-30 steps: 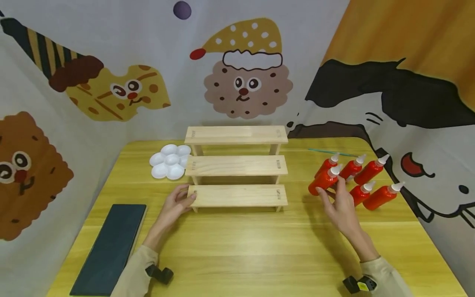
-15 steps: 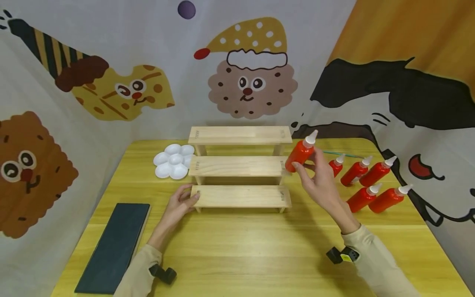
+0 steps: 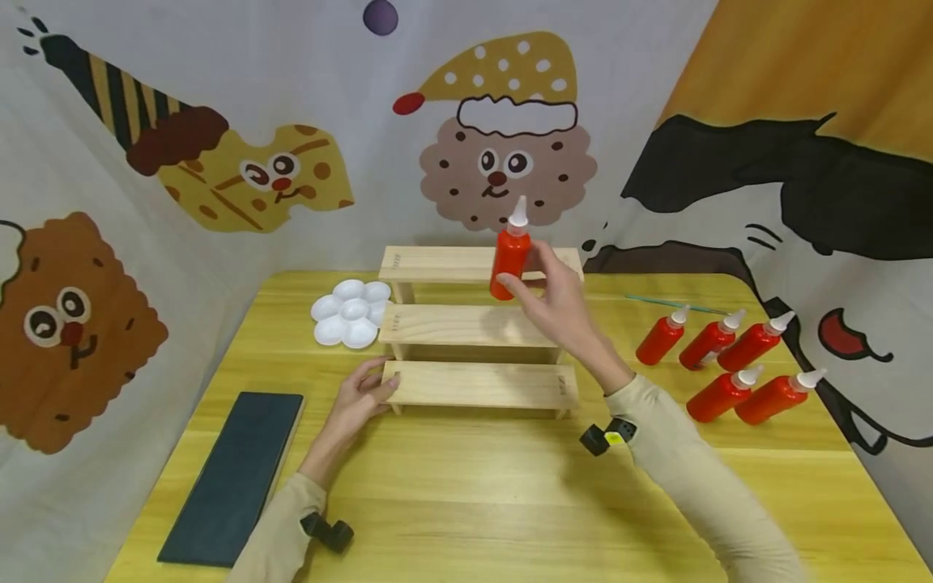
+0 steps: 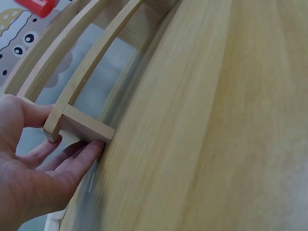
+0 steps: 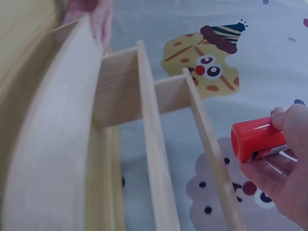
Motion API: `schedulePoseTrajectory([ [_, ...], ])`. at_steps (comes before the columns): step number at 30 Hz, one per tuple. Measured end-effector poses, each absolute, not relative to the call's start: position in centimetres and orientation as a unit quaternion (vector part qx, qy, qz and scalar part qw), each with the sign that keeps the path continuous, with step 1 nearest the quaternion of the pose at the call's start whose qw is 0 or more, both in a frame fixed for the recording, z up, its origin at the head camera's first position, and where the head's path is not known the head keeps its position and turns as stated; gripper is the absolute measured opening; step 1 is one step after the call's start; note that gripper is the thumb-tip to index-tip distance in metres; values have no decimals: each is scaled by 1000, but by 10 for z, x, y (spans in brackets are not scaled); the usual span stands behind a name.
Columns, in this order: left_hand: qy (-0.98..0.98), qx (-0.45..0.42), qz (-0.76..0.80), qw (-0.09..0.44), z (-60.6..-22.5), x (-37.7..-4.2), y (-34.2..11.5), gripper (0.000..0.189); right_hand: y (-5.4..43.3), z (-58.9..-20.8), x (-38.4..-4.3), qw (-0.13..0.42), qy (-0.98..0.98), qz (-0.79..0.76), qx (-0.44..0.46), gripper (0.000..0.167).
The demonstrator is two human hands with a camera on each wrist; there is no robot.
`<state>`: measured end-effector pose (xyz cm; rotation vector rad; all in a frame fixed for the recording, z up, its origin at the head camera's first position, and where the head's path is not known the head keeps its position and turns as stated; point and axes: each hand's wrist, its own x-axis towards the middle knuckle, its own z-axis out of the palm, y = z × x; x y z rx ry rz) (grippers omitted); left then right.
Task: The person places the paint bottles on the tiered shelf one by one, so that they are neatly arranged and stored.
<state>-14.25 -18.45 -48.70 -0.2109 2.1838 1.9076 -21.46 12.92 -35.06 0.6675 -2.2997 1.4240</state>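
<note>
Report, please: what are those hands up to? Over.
Right hand holding red bottle above wooden rack. Left hand gripping bottom shelf at left end. Five other bottles off right, out of the way.

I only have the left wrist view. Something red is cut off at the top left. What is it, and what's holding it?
Observer: It's a red bottle with a white nozzle, gripped by the right hand.
Operator: Set down on a shelf?
Observer: No, the right wrist view shows a gap between it and the top shelf.
Operator: More of them anywhere?
Observer: Five more bottles are on the table, to the right of the wooden rack.
</note>
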Motion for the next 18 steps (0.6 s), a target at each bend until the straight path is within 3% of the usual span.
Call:
schedulePoseTrajectory([
  [18, 746, -76, 651, 117, -485, -142, -184, 57, 33, -343, -276, 130, -818, 508, 238, 52],
])
